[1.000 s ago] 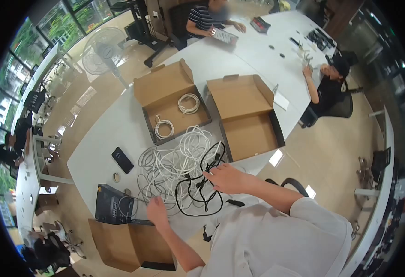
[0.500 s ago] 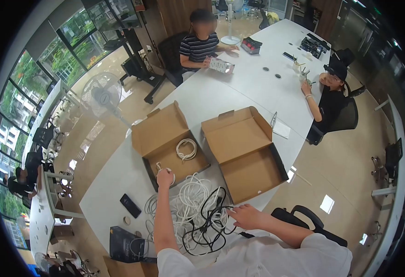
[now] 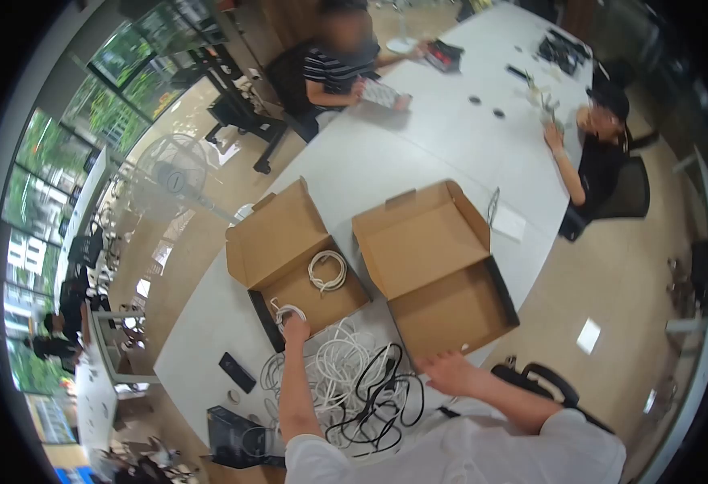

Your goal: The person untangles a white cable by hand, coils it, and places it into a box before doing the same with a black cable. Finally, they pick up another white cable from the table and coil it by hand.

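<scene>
My left hand point(image 3: 296, 329) is closed on a small coil of white cable point(image 3: 288, 311) at the near left corner inside the left open cardboard box point(image 3: 277, 238). A second coiled white cable point(image 3: 327, 271) lies in the same box, farther right. My right hand point(image 3: 448, 373) has its fingers spread at the near edge of the right open box point(image 3: 442, 310) and holds nothing. Between my forearms lies a tangled heap of white cables point(image 3: 334, 367), with black cables point(image 3: 382, 395) over its right side.
A phone point(image 3: 237, 373) and a dark box point(image 3: 233, 436) are left of the heap. Across the table, one person point(image 3: 342, 77) holds a patterned package point(image 3: 382, 94); another person point(image 3: 600, 153) sits at the right near a plant point(image 3: 549, 105). A fan point(image 3: 176, 179) stands beyond the table's left edge.
My right hand has moved from the black cables to the right box's near edge. My left hand remains at the left box's near corner with the small coil. The whole view has tilted slightly.
</scene>
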Demonstrator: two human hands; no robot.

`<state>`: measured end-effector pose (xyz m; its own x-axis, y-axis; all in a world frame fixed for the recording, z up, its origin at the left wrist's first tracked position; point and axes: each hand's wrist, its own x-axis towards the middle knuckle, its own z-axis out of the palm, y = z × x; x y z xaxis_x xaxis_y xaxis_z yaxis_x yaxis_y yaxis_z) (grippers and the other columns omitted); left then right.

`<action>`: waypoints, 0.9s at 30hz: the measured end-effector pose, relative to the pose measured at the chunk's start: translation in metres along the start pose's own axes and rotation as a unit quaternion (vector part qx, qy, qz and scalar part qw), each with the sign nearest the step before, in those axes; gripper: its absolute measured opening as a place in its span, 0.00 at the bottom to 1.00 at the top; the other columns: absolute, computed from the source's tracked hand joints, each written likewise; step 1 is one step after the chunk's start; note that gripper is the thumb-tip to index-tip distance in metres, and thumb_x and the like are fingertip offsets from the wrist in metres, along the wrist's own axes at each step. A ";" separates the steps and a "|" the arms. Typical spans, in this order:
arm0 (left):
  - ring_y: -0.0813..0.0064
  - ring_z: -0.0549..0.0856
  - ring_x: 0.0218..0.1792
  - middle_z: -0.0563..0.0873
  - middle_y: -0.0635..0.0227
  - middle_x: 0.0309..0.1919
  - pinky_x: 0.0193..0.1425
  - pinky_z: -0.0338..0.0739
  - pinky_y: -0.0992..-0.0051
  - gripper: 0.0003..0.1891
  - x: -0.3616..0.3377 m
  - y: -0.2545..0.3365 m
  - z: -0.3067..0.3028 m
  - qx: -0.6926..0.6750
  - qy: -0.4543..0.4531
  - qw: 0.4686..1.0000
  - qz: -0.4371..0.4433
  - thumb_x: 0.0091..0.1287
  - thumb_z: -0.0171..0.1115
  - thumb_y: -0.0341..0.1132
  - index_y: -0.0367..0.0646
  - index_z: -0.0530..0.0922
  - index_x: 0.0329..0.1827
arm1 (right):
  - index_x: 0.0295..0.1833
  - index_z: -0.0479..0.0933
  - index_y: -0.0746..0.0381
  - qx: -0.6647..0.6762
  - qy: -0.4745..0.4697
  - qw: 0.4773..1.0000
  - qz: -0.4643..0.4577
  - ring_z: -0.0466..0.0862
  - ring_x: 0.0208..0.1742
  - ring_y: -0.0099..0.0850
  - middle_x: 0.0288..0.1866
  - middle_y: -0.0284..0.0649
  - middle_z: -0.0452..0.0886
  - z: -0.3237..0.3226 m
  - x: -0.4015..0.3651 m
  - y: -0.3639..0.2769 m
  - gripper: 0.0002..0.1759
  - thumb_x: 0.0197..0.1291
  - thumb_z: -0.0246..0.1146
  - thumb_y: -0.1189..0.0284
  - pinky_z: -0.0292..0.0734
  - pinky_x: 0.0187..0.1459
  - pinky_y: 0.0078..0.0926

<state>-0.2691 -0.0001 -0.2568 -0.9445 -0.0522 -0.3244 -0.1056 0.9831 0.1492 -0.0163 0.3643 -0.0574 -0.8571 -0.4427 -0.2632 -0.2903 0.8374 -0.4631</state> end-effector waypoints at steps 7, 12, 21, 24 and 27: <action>0.65 0.80 0.31 0.80 0.61 0.28 0.44 0.74 0.63 0.07 -0.068 0.059 -0.067 -0.546 0.079 0.834 0.028 0.70 0.49 0.32 0.37 0.70 0.44 | 0.61 0.67 0.65 -0.001 0.028 1.000 -0.011 0.78 0.54 0.48 0.50 0.49 0.77 -0.006 0.007 0.021 0.28 0.57 0.64 0.65 0.71 0.55 0.45; 0.78 0.65 0.23 0.62 0.77 0.18 0.42 0.67 0.74 0.08 -0.197 0.144 -0.104 -0.901 -0.044 0.431 -0.017 0.71 0.48 0.38 0.45 0.72 0.42 | 0.64 0.66 0.66 0.192 0.111 0.975 0.016 0.78 0.53 0.47 0.52 0.51 0.77 -0.025 0.022 0.009 0.30 0.61 0.62 0.62 0.73 0.54 0.40; 0.83 0.51 0.13 0.52 0.81 0.11 0.21 0.52 0.79 0.16 -0.293 0.172 -0.116 -0.919 -0.199 0.336 -0.045 0.73 0.47 0.50 0.48 0.71 0.35 | 0.59 0.71 0.65 0.615 0.224 0.756 0.007 0.75 0.40 0.20 0.44 0.34 0.78 -0.044 0.016 -0.024 0.19 0.72 0.50 0.64 0.72 0.43 0.20; 0.83 0.51 0.14 0.51 0.81 0.12 0.22 0.50 0.77 0.16 -0.308 0.167 -0.131 -0.910 -0.184 0.359 -0.091 0.73 0.48 0.50 0.47 0.71 0.36 | 0.57 0.73 0.63 0.605 0.220 0.765 -0.021 0.73 0.39 0.17 0.45 0.30 0.78 -0.046 -0.001 -0.031 0.21 0.73 0.47 0.59 0.72 0.42 0.18; 0.85 0.50 0.14 0.51 0.82 0.12 0.21 0.48 0.79 0.16 -0.329 0.164 -0.138 -0.921 -0.197 0.336 -0.020 0.74 0.49 0.49 0.45 0.72 0.39 | 0.61 0.71 0.63 0.646 0.255 0.718 -0.044 0.77 0.41 0.19 0.49 0.34 0.78 -0.060 -0.022 -0.058 0.23 0.73 0.47 0.56 0.73 0.43 0.19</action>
<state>-0.0184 0.1539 0.0038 -0.8544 0.3254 -0.4052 -0.4722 -0.8116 0.3440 -0.0057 0.3448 0.0258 -0.9997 -0.0239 0.0062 0.0020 -0.3297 -0.9441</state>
